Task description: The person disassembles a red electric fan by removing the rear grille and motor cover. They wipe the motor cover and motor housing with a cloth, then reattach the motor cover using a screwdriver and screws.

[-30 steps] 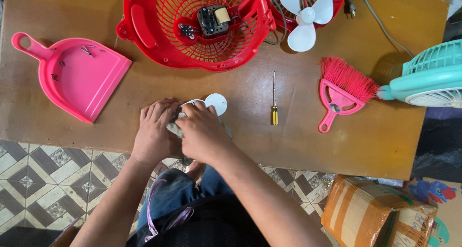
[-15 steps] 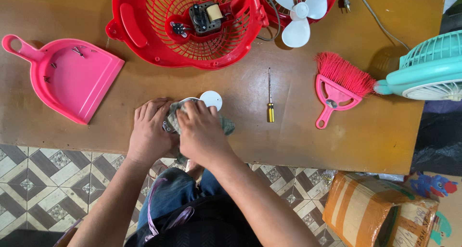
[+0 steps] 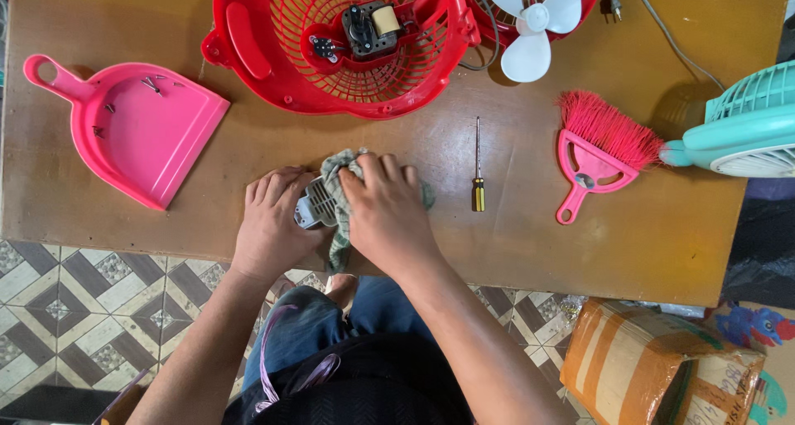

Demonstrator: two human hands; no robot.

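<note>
Now we've got left hand (image 3: 272, 222) flat, fingers together, pinning small white slotted plastic part (image 3: 315, 203) at table (image 3: 497, 251) front edge. Right hand (image 3: 387, 214) curled, pressing grey-green rag (image 3: 338, 185) onto part. Part prob. light, stiff, slots brittle, so grip by edges; rag soft, limp. Beyond: screwdriver (image 3: 478, 177), pink brush (image 3: 598, 150), pink dustpan (image 3: 137, 127), red fan housing (image 3: 348, 44).
</note>
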